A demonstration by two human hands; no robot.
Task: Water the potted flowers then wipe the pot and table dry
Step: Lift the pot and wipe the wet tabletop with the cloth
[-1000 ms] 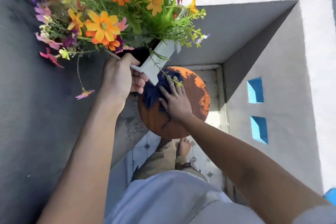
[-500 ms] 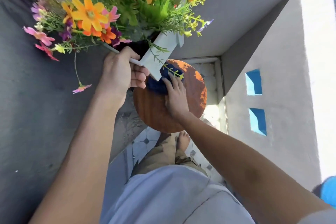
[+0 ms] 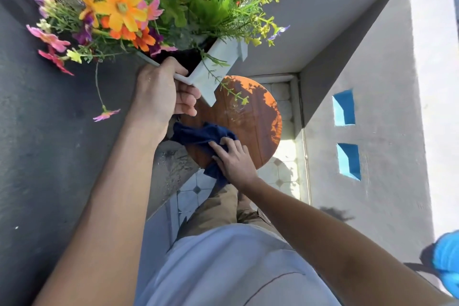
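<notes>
My left hand (image 3: 164, 93) grips the rim of a white square pot (image 3: 218, 67) and holds it lifted and tilted above the table. The pot is full of orange, pink and purple flowers (image 3: 139, 5) that fill the upper left of the view. Below it stands a small round wooden table (image 3: 253, 117), sunlit on its right side. My right hand (image 3: 233, 159) presses a dark blue cloth (image 3: 198, 134) flat on the near left part of the tabletop. Part of the cloth hangs over the table's near edge.
A dark grey wall (image 3: 49, 156) runs along the left, close to the table. A grey wall with two blue openings (image 3: 344, 108) stands on the right. Tiled floor (image 3: 280, 174) and my legs lie below. A bright blue object (image 3: 447, 263) sits at the lower right edge.
My right hand has slid the blue cloth from the far part of the tabletop under the pot to its near left edge. The pot stays lifted in my left hand.
</notes>
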